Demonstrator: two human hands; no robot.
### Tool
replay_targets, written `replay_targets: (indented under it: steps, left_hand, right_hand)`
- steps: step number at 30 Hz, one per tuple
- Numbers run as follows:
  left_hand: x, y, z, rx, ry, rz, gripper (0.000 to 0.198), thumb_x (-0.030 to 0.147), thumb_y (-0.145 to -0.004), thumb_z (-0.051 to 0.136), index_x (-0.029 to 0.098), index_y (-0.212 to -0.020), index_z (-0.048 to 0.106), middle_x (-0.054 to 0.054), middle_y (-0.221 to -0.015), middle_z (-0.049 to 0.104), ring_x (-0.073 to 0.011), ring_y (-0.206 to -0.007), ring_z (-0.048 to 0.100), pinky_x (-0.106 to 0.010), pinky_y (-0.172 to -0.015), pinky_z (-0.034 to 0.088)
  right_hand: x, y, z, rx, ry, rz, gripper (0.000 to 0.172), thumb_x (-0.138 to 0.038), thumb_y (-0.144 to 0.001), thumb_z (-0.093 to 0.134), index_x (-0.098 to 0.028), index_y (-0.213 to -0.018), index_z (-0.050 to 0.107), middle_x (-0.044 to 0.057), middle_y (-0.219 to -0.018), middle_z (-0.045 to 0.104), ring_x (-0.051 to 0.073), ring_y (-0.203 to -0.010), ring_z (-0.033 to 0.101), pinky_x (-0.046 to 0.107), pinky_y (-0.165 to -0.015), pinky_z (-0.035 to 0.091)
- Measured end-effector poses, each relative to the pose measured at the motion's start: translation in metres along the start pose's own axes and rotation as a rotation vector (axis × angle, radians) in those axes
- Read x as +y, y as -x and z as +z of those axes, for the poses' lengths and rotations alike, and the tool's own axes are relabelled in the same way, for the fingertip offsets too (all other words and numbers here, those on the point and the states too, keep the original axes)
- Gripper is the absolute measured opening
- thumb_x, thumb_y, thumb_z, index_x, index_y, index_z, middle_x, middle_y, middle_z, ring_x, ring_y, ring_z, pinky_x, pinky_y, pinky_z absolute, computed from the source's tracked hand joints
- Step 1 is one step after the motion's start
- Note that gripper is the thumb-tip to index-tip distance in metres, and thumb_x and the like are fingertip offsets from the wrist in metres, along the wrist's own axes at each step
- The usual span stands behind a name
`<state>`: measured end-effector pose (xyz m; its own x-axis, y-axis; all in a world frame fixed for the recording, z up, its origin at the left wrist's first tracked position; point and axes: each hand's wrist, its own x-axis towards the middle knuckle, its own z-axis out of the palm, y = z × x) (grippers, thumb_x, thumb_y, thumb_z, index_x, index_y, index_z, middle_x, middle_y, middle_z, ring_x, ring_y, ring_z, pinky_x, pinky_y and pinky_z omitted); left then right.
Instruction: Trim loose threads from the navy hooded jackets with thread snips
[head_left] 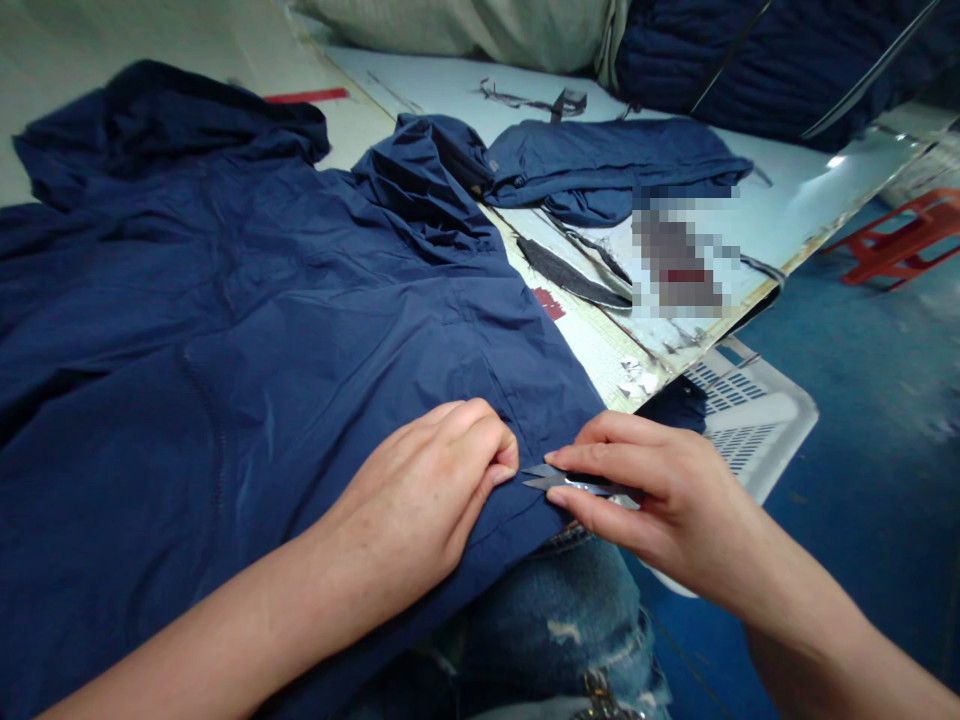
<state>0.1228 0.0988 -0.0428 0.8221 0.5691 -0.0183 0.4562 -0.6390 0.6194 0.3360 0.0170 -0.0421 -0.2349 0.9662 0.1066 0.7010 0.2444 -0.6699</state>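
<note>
Gripping snips (587, 481) in right hand (671, 485), lower centre-right, aimed left, near level lengthwise; pinching left hand (435, 480) over navy garment (352, 350)

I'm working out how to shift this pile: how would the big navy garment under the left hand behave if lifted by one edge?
The navy garment would probably hang floppy, since it lies in soft creases. Its cloth looks thin, so it's likely light for its spread. Its slight sheen suggests it might slide easily.

The garment (337, 340) is plain navy; the thread snips (585, 482) are silver-grey and black. The jeans (551, 610) show mottled, faded blue. The basket (796, 408) is white, the stool (904, 237) orange-red.
</note>
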Motion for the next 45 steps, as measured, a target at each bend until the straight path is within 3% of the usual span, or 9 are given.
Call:
replay_targets:
  steps: [10, 19, 34, 40, 45]
  left_hand:
    - [0.003, -0.006, -0.004, -0.029, -0.063, 0.002, 0.012, 0.021, -0.093, 0.049, 0.022, -0.091, 0.062, -0.002, -0.092, 0.061, -0.0203, -0.088, 0.056, -0.033, -0.076, 0.042]
    - [0.002, -0.006, -0.003, -0.037, -0.043, 0.002, 0.013, 0.021, -0.093, 0.048, 0.021, -0.086, 0.059, -0.002, -0.088, 0.06, -0.0191, -0.083, 0.055, -0.032, -0.074, 0.041]
    - [-0.004, -0.001, 0.0, -0.014, -0.025, 0.034, 0.01, 0.022, -0.093, 0.05, 0.023, -0.096, 0.059, -0.002, -0.095, 0.062, -0.0191, -0.088, 0.057, -0.033, -0.077, 0.043]
    - [0.004, -0.007, -0.001, -0.051, -0.134, 0.013, 0.016, 0.02, -0.093, 0.047, 0.02, -0.084, 0.06, -0.004, -0.087, 0.061, -0.0203, -0.083, 0.056, -0.033, -0.072, 0.043]
    - [-0.001, -0.006, 0.002, -0.008, -0.109, 0.053, 0.015, 0.022, -0.093, 0.046, 0.021, -0.084, 0.057, -0.002, -0.086, 0.06, -0.0193, -0.081, 0.055, -0.032, -0.071, 0.042]
  right_hand:
    - [0.005, -0.002, -0.002, 0.021, -0.05, 0.025, 0.017, -0.024, -0.085, 0.071, -0.019, -0.1, 0.076, 0.006, -0.089, 0.071, 0.015, -0.072, 0.066, 0.024, -0.063, 0.05]
    - [0.003, -0.003, 0.0, 0.019, -0.095, 0.041, 0.017, -0.022, -0.084, 0.072, -0.02, -0.1, 0.076, 0.005, -0.088, 0.07, 0.014, -0.073, 0.066, 0.023, -0.064, 0.051]
    - [0.005, -0.004, -0.001, 0.005, -0.124, 0.028, 0.016, -0.021, -0.084, 0.071, -0.02, -0.099, 0.077, 0.005, -0.084, 0.071, 0.014, -0.071, 0.066, 0.022, -0.061, 0.05]
    - [0.005, -0.004, 0.0, 0.002, -0.118, 0.035, 0.016, -0.02, -0.083, 0.072, -0.02, -0.098, 0.077, 0.004, -0.084, 0.071, 0.013, -0.072, 0.066, 0.023, -0.063, 0.05]
    - [0.005, -0.005, 0.001, 0.007, -0.126, 0.034, 0.015, -0.02, -0.083, 0.072, -0.02, -0.098, 0.077, 0.004, -0.083, 0.071, 0.014, -0.072, 0.066, 0.022, -0.06, 0.049]
